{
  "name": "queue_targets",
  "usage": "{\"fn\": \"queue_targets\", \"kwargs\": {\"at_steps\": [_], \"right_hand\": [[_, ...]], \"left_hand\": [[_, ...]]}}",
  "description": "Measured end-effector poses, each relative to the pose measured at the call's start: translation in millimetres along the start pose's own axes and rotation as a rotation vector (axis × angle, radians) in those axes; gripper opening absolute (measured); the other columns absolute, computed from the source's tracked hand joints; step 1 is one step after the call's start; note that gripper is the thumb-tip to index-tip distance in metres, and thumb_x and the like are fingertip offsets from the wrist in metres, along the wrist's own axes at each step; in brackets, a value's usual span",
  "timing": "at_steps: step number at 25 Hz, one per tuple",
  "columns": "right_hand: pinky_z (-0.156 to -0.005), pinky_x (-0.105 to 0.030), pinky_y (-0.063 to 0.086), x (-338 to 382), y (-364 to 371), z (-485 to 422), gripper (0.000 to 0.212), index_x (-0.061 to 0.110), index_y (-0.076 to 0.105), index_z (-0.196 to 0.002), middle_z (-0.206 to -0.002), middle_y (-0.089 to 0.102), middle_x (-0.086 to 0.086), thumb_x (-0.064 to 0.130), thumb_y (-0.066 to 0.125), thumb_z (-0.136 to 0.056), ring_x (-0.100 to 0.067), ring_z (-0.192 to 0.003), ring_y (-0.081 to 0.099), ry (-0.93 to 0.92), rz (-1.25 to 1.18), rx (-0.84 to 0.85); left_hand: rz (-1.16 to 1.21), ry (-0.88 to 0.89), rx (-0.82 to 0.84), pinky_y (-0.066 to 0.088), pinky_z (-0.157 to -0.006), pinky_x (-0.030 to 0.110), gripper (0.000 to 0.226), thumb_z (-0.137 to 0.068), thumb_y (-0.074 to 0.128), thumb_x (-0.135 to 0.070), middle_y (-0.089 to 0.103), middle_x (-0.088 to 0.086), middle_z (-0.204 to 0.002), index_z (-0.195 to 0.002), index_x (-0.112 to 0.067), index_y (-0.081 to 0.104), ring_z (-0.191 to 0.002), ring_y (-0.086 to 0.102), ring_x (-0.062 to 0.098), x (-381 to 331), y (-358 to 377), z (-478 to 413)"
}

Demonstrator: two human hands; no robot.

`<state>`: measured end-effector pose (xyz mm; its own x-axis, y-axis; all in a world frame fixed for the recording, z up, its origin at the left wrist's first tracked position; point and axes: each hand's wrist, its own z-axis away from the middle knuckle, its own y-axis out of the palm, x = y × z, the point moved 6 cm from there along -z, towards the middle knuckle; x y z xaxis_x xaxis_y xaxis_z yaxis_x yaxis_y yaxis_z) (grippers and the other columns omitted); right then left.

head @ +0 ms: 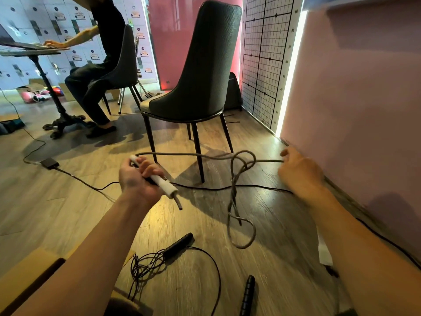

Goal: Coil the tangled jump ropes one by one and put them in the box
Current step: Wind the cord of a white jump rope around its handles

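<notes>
The grey jump rope [232, 192] is a thick, braided-looking cord held up in the air between both hands. From the top of the left fist it runs level to the right and passes through a loose knot-like loop near the chair's front leg. A doubled, twisted length drops from that loop to a wider loop lying on the wooden floor [284, 224]. Its white foam handle [164, 184] points down and to the right, with a short grey stub sticking out of the lower end. The left hand [139, 179] is wrapped around this handle, fingers curled tight over it. The right hand [298, 169] is held out near the pink wall, its thumb and fingertips closed on the far stretch of the grey cord in a pinch; the other fingers are loosely bent. Nearer the camera a black jump rope [145, 263] lies on the floor. It is a thin cord bunched in a tangle beside one ribbed black handle, with a long arc curving away towards a second handle lower right. The cardboard box [22, 281] sits at the lower left corner, just beside that tangle and partly behind the left forearm. A dark high-backed chair [200, 65] stands beyond the hands, and a thin black cable [205, 188] crosses the floor under it.
</notes>
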<state>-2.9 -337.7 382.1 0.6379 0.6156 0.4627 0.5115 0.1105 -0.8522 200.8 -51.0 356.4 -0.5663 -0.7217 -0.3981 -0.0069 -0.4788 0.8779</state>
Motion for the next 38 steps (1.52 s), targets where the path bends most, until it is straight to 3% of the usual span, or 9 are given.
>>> {"fn": "queue_targets", "kwargs": {"at_steps": [4, 10, 13, 16, 19, 22, 25, 30, 38], "right_hand": [[-0.072, -0.035, 0.052, -15.3, 7.7, 1.5, 0.022, 0.033, 0.067, -0.104, -0.099, 0.067, -0.001, 0.047, 0.051, -0.100, -0.024, -0.084, 0.060, -0.092, -0.062, 0.113], [-0.072, -0.035, 0.045, -48.9, 39.3, -15.6, 0.041, 0.016, 0.058, -0.077, -0.099, 0.068, -0.014, 0.040, 0.037, -0.104, -0.026, -0.078, 0.055, 0.067, 0.159, 0.204], [-0.092, -0.041, 0.044, -24.2, 48.1, -2.4, 0.043, 0.017, 0.064, -0.105, -0.124, 0.059, -0.012, 0.047, 0.033, -0.102, -0.029, -0.104, 0.054, 0.010, 0.108, 0.290], [-0.112, -0.045, 0.036, 55.8, 50.4, 39.9, 0.045, 0.037, 0.041, -0.145, -0.152, 0.039, 0.003, 0.049, 0.040, -0.102, -0.018, -0.135, 0.040, -0.268, -0.438, 0.523], [-0.098, -0.024, 0.046, 105.9, 45.7, 70.9, 0.033, 0.027, 0.049, -0.138, -0.129, 0.059, 0.004, 0.027, 0.040, -0.106, -0.005, -0.115, 0.057, -0.415, -0.707, 0.690], [-0.083, -0.031, 0.057, 113.0, 42.5, 75.3, 0.023, 0.015, 0.056, -0.116, -0.094, 0.064, -0.008, 0.022, 0.037, -0.107, -0.018, -0.086, 0.067, -0.387, -0.806, 0.735], [-0.064, -0.033, 0.053, 115.4, 47.3, 79.4, 0.027, 0.016, 0.057, -0.096, -0.074, 0.055, -0.007, 0.029, 0.036, -0.107, -0.017, -0.063, 0.057, -0.381, -0.751, 0.734], [-0.056, -0.024, 0.049, 109.8, 64.6, 98.1, 0.037, 0.015, 0.055, -0.084, -0.067, 0.048, 0.001, 0.043, 0.039, -0.105, -0.012, -0.056, 0.049, -0.325, -0.507, 0.909], [-0.058, -0.022, 0.041, 112.2, 45.4, 86.9, 0.032, 0.032, 0.058, -0.072, -0.066, 0.059, 0.009, 0.050, 0.052, -0.098, -0.003, -0.057, 0.052, -0.588, -0.108, 0.686]], "left_hand": [[-0.068, 0.008, -0.066, 0.030, -0.037, 0.017, 0.045, -0.099, 0.037, -0.047, 0.032, -0.012, -0.048, -0.062, -0.022, 0.044, -0.036, 0.028, 0.004, -1.0, -15.0, -3.9], [-0.109, -0.118, 0.130, 0.030, -0.036, 0.016, 0.047, -0.100, 0.039, -0.046, 0.032, -0.011, -0.045, -0.060, -0.022, 0.047, -0.034, 0.028, 0.003, 18.2, 9.3, 11.3], [-0.243, -0.257, 0.306, 0.026, -0.035, 0.017, 0.048, -0.099, 0.039, -0.053, 0.031, -0.011, -0.043, -0.061, -0.023, 0.045, -0.032, 0.029, 0.003, 40.6, 29.9, 31.0], [-0.339, -0.404, 0.461, 0.025, -0.033, 0.017, 0.050, -0.099, 0.038, -0.053, 0.032, -0.011, -0.040, -0.060, -0.023, 0.043, -0.029, 0.030, 0.003, 69.7, 50.7, 51.0], [-0.339, -0.513, 0.537, 0.028, -0.032, 0.018, 0.054, -0.101, 0.035, -0.056, 0.035, -0.010, -0.040, -0.060, -0.022, 0.044, -0.029, 0.032, 0.004, 86.8, 57.5, 60.0], [-0.277, -0.532, 0.566, 0.031, -0.035, 0.018, 0.052, -0.101, 0.036, -0.055, 0.037, -0.009, -0.042, -0.064, -0.021, 0.045, -0.033, 0.027, 0.004, 84.0, 58.7, 63.2], [-0.148, -0.393, 0.552, 0.035, -0.043, 0.018, 0.042, -0.102, 0.035, -0.048, 0.035, -0.010, -0.052, -0.073, -0.020, 0.048, -0.040, 0.032, 0.005, 67.8, 61.0, 58.2], [0.052, 0.204, 0.282, 0.042, -0.065, 0.023, 0.038, -0.105, 0.030, -0.042, 0.041, -0.004, -0.065, -0.082, -0.016, 0.046, -0.053, 0.041, 0.010, -2.0, 39.7, 23.8], [-0.729, 0.667, 0.016, 0.044, -0.073, 0.031, 0.034, -0.106, 0.033, -0.043, 0.044, -0.006, -0.065, -0.086, -0.019, 0.046, -0.060, 0.045, 0.009, -34.2, 8.7, 1.7]]}}
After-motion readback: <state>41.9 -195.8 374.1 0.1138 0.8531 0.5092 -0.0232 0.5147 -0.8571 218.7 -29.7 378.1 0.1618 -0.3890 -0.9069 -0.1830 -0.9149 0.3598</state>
